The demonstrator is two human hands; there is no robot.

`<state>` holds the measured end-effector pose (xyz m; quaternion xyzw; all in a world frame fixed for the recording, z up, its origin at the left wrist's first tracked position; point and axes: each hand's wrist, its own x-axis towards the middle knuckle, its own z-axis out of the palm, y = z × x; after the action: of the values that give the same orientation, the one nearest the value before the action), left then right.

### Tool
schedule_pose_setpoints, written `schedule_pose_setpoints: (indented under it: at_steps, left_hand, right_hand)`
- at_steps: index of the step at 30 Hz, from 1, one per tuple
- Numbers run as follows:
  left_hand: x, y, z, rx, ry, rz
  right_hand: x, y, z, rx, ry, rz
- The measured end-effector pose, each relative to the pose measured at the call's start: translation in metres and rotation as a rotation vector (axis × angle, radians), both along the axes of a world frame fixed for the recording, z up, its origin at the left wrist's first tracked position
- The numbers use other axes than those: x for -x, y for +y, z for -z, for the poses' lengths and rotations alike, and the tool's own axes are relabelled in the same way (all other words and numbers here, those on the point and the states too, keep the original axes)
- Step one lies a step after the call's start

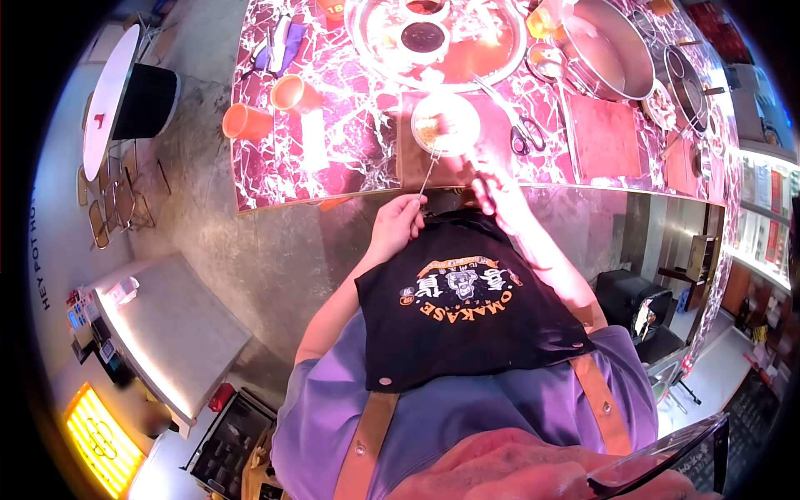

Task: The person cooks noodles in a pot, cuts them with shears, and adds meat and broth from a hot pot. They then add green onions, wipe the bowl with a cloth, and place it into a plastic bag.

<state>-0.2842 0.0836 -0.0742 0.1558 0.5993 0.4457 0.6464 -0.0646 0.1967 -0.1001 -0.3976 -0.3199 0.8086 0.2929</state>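
Note:
At the front of the marbled table stands a round white bowl point(446, 123) with yellowish contents that glare washes out. My left hand point(398, 223) is closed on a thin metal utensil point(429, 173), which slants up to the bowl's near rim; its tip cannot be made out. My right hand point(502, 198) is just right of and below the bowl, its fingers curled around something dark and too blurred to name. Scissors with black handles point(527, 136) lie to the right of the bowl. Beneath the bowl is a brown mat point(414, 167).
Behind the bowl sits a large round metal pan point(360, 52) holding a dark sauce bowl point(425, 37). Orange cups point(247, 122) stand at the left, near a purple cloth point(287, 46). To the right are a big metal pot point(646, 71) and a reddish mat point(604, 137).

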Motion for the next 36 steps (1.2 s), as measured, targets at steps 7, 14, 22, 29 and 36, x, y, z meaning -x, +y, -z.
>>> schedule_pose_setpoints:
  at_steps: [7, 14, 22, 29, 36]
  left_hand:
    - [0.025, 0.021, -0.023, -0.090, 0.304, 0.119]
    - [0.036, 0.051, 0.009, -0.303, 0.715, 0.268]
    - [0.016, 0.054, 0.003, -0.220, 0.645, 0.191]
    - [0.010, 0.047, -0.010, -0.107, 0.110, -0.029]
    - [0.009, 0.048, 0.009, -0.089, 0.297, 0.059]
  right_hand:
    - [-0.032, 0.050, -0.026, -0.337, -0.355, -0.402]
    - [-0.012, 0.047, -0.054, -0.793, -0.942, -0.476]
    - [-0.002, 0.033, -0.045, -1.080, -1.054, -0.514]
    - [-0.001, 0.026, -0.031, -1.100, -1.035, -0.521]
    - [-0.015, 0.014, -0.018, -0.874, -0.986, -0.545]
